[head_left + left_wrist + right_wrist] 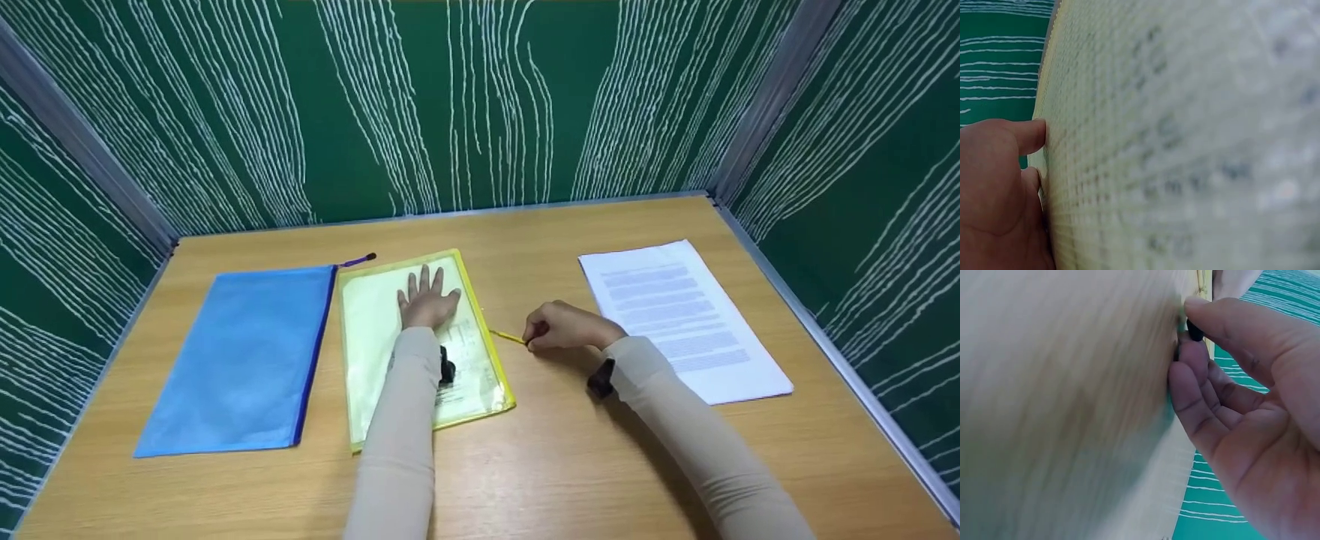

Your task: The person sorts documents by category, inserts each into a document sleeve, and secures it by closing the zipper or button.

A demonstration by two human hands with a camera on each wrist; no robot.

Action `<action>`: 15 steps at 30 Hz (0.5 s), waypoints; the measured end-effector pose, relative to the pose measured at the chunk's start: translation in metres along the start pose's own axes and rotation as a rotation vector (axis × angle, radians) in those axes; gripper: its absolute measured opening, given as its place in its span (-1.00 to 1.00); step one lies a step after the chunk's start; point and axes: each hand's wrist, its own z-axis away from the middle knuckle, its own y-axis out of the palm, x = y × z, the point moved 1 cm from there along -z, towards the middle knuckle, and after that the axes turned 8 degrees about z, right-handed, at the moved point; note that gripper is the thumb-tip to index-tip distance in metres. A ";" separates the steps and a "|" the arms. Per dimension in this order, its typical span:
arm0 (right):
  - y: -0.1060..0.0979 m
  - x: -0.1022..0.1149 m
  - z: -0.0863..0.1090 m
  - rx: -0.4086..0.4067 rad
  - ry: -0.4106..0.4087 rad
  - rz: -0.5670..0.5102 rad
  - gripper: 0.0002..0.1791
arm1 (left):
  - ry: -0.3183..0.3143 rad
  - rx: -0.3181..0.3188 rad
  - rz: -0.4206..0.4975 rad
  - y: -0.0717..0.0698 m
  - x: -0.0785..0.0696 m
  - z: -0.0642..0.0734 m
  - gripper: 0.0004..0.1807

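Observation:
A yellow-edged clear zip folder (390,289) with papers inside lies on the table. My left hand (429,306) rests on it with fingers spread; in the left wrist view its mesh surface (1145,140) fills most of the picture. From the folder's right edge a yellow zipper pull cord (507,336) stretches out to my right hand (566,326). Thumb and finger of that hand pinch the cord's black end (1194,331), seen close in the right wrist view, just above the tabletop.
To the left lies a blue zip folder (247,360) with a dark blue zipper edge and a purple pull cord (356,261). A stack of printed paper (675,300) is at the right, partly under the right forearm. Green panels (502,97) with white lines border the wooden table (525,480).

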 end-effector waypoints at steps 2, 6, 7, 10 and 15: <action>0.000 0.000 0.001 0.008 0.003 0.006 -0.94 | 0.006 0.001 0.005 0.000 0.000 -0.001 -0.27; 0.001 0.001 0.004 0.047 -0.004 -0.012 -0.94 | -0.013 -0.015 -0.005 -0.002 0.003 -0.002 -0.27; 0.001 0.001 0.004 0.055 -0.007 -0.019 -0.94 | -0.018 -0.018 -0.004 -0.002 0.004 -0.002 -0.27; 0.002 0.002 0.005 0.061 -0.019 -0.029 -0.93 | -0.015 -0.017 0.014 -0.003 0.004 -0.003 -0.27; 0.002 0.001 0.010 0.076 -0.039 -0.020 -0.95 | 0.002 0.000 0.023 -0.004 0.003 -0.004 -0.27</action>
